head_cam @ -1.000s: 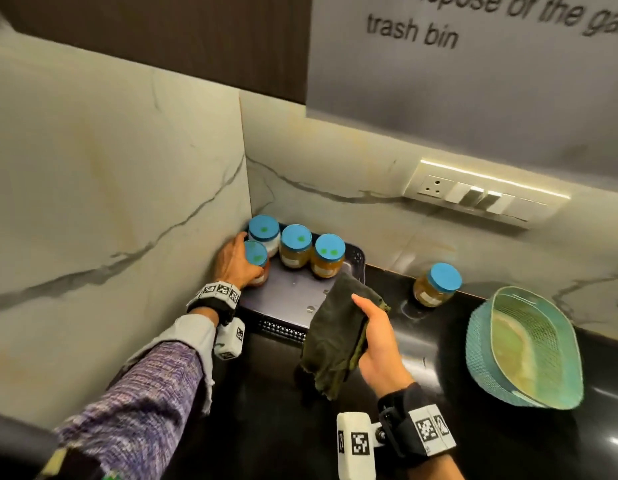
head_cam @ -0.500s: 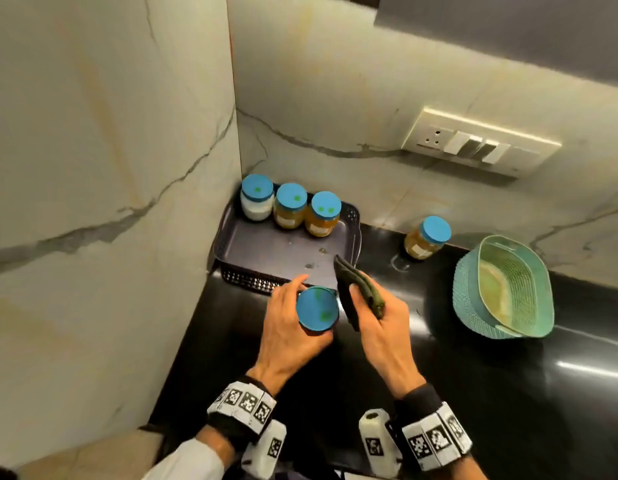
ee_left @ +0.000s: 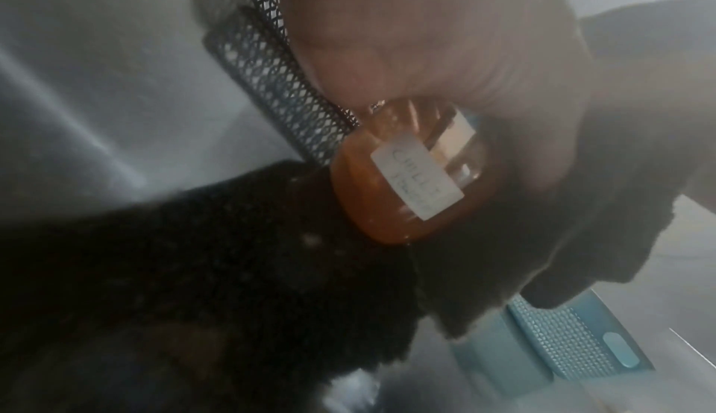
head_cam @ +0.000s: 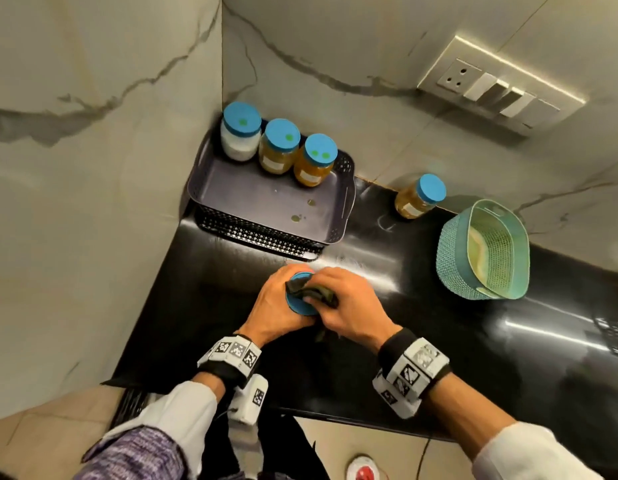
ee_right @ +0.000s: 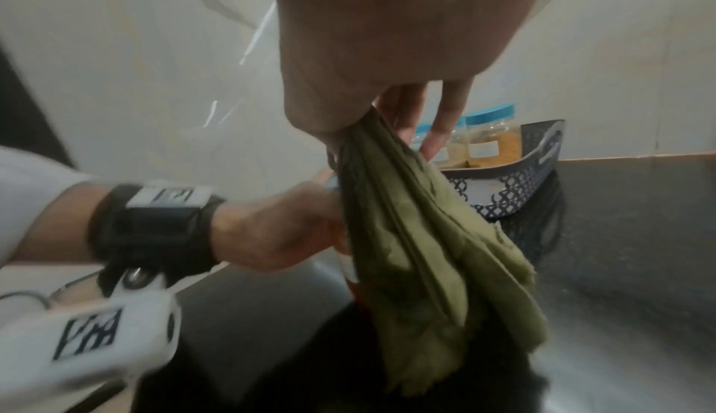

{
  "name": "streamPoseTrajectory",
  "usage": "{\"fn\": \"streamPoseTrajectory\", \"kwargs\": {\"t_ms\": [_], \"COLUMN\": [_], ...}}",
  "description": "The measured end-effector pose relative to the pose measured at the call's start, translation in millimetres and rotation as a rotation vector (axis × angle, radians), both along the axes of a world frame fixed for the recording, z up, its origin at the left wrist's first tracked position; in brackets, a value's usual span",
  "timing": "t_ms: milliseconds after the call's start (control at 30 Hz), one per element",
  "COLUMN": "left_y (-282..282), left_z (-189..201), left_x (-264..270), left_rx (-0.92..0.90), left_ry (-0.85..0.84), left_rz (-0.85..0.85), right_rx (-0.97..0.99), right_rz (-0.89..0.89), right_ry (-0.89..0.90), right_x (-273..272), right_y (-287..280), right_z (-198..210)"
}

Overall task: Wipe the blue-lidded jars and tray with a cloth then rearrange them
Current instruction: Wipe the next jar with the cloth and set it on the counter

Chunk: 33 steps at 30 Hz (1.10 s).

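My left hand (head_cam: 278,303) grips a blue-lidded jar (head_cam: 298,305) of orange-brown contents (ee_left: 407,174) over the black counter, in front of the tray. My right hand (head_cam: 338,306) holds a dark green cloth (head_cam: 312,292) bunched against the jar's lid; the rest of the cloth (ee_right: 426,251) hangs down beside the jar. The dark mesh-sided tray (head_cam: 266,202) sits in the corner with three blue-lidded jars (head_cam: 279,145) along its far edge and a few small spots on its floor. A further blue-lidded jar (head_cam: 420,196) stands on the counter right of the tray.
A teal basket (head_cam: 484,254) stands on the black counter (head_cam: 439,323) at the right. Marble walls close the corner on the left and behind, with a socket and switch plate (head_cam: 498,91) on the back wall. The counter's front edge lies just below my wrists.
My left hand lifted the front-left jar out of the tray and brought it toward me. My right hand brought the cloth onto its lid. The camera tilted downward.
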State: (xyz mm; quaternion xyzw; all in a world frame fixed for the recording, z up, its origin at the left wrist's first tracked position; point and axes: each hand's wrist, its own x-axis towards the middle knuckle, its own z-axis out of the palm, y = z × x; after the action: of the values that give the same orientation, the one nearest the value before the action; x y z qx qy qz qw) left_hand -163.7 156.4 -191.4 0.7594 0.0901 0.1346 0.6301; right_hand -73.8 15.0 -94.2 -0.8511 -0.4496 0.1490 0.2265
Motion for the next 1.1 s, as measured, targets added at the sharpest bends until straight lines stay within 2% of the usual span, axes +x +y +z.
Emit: {"fn": "streamPoseTrajectory", "kwargs": {"t_ms": [67,167,267,333,433,500,600,700,767,867,933,967,1033,1100], "left_y": [1,1,2,2,0,-2,-1,-2,-1,-4,-5,-6,-3,-2], "left_z": [-5,-11,-14,-13,-14,-18,-18,-14,-13,-8,-6,-6,-3,-5], "left_x": [2,3,4,3,2,2,2,2,3,1,1,1,1,-1], "left_rx": [-0.032,-0.067,-0.042,-0.065,-0.082,-0.128,-0.197,-0.149,-0.142,-0.192,-0.290,-0.281,-0.222,-0.190], "left_ry": [-0.001,0.004,-0.036,-0.056,-0.096,-0.064,0.083,0.023,-0.014,-0.007,0.093,0.163,0.163,0.053], "left_rz": [0.008,0.005,-0.020,-0.028,0.001,0.017,0.045,0.000,-0.018,-0.011,0.049,0.076,0.074,0.000], "right_rx": [-0.046,-0.091,-0.069,-0.032,0.061,0.092,0.019,-0.062,-0.081,-0.034,0.012,0.009,-0.012,-0.038], "right_rz": [-0.026,-0.095,-0.272,-0.327,-0.327,-0.306,-0.325,-0.451,-0.502,-0.407,-0.312,-0.287,-0.324,-0.429], "right_ry": [0.085,0.112,0.185,0.213,0.193,0.190,0.141,0.059,0.058,0.094,0.141,0.134,0.084,0.058], "right_x": [14,20,1,-25,-54,-49,-20,-7,-18,-48,-53,-48,-26,-7], "right_y": [9,15,7,0,9,27,45,27,8,10,36,48,59,44], "right_z": [5,4,-3,-8,-11,-10,-10,-9,-5,-2,-4,-7,-14,-17]}}
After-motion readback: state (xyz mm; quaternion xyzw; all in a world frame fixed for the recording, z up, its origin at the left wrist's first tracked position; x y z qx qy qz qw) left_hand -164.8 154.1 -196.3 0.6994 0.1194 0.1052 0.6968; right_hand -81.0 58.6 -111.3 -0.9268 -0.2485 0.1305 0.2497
